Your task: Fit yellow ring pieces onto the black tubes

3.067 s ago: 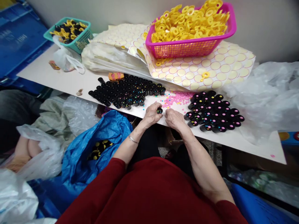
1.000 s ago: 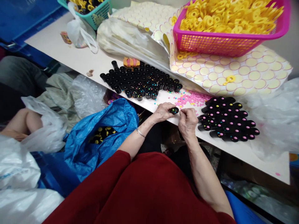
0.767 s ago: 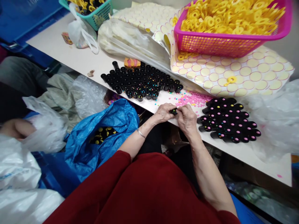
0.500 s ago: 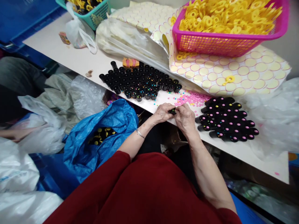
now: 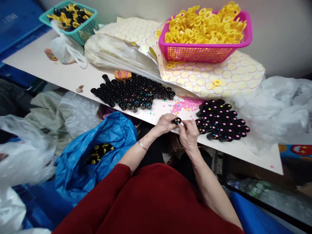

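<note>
My left hand [image 5: 165,124] is closed around a small black cup [image 5: 176,121] at the table's front edge. Coloured bits show in the cup's mouth. Close beside it, my right hand [image 5: 189,134] has its fingers pinched together near the rim; what they hold, if anything, is too small to make out. Behind the hands lies a spread of small pink beads [image 5: 186,105], with a few blue and yellow ones. To the left stand many black cups [image 5: 126,91], several with coloured bits inside. To the right, a second cluster of black cups [image 5: 221,121] mostly has pink dots in the tops.
A pink basket [image 5: 202,53] heaped with yellow ring-shaped pieces sits on circle-patterned sheets [image 5: 234,78]. A teal basket [image 5: 85,32] stands back left. Plastic bags [image 5: 278,104] crowd the right side. Below the table, a blue sack [image 5: 73,162] holds black and yellow pieces.
The view has shifted, so the table things appear further left. My hands have come slightly apart, and the black cup between them shows more, its mouth facing up.
</note>
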The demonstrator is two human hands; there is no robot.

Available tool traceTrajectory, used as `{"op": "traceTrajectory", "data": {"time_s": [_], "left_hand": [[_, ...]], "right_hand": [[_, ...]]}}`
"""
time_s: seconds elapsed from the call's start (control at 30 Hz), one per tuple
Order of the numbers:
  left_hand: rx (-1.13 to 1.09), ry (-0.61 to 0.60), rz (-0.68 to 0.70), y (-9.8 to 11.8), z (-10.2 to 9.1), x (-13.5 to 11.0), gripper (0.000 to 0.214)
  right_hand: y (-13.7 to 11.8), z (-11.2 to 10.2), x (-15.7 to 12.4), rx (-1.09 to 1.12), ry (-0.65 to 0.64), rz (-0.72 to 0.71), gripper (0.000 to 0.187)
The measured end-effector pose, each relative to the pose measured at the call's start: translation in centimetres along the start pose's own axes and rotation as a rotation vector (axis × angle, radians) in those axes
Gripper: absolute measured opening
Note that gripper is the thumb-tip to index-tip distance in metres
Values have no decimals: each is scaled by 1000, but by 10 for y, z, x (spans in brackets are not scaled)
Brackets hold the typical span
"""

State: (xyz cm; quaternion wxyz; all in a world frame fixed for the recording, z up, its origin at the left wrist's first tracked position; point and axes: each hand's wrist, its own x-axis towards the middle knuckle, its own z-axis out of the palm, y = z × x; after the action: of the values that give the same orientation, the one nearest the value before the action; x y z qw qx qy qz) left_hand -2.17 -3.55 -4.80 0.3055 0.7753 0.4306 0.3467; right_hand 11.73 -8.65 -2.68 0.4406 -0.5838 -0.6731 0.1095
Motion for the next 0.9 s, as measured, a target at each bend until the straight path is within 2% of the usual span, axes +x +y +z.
{"op": "traceTrajectory", "data": {"time_s": [0.17, 0.27, 0.37, 0.47, 0.57, 0.63, 0.73, 0.83, 0.9], "left_hand": [[7, -64, -37, 29, 31, 10, 6], [5, -68, 6, 34, 37, 14, 6], [108, 104, -3, 24, 21, 12, 18], [355, 381, -212, 9, -11, 4, 18], [562, 547, -404, 0, -39, -4, 16], [649, 568, -456, -2, -49, -6, 15], [733, 508, -466, -4, -54, -5, 14], [768, 452, -463, -5, -56, -1, 16], [762, 453, -449, -6, -58, -1, 18]], "right_hand": [[13, -22, -32, -114, 68, -19, 12], [16, -29, -42, -163, 106, -27, 11], [15, -28, -43, -198, 104, -58, 11], [7, -16, -32, -270, -28, -108, 17], [-5, 8, -9, -413, -217, -94, 26], [-13, 25, 11, -520, -297, 0, 30], [-18, 45, 36, -593, -326, 130, 30], [-19, 51, 46, -590, -349, 168, 29], [-20, 49, 43, -584, -401, 141, 29]]}}
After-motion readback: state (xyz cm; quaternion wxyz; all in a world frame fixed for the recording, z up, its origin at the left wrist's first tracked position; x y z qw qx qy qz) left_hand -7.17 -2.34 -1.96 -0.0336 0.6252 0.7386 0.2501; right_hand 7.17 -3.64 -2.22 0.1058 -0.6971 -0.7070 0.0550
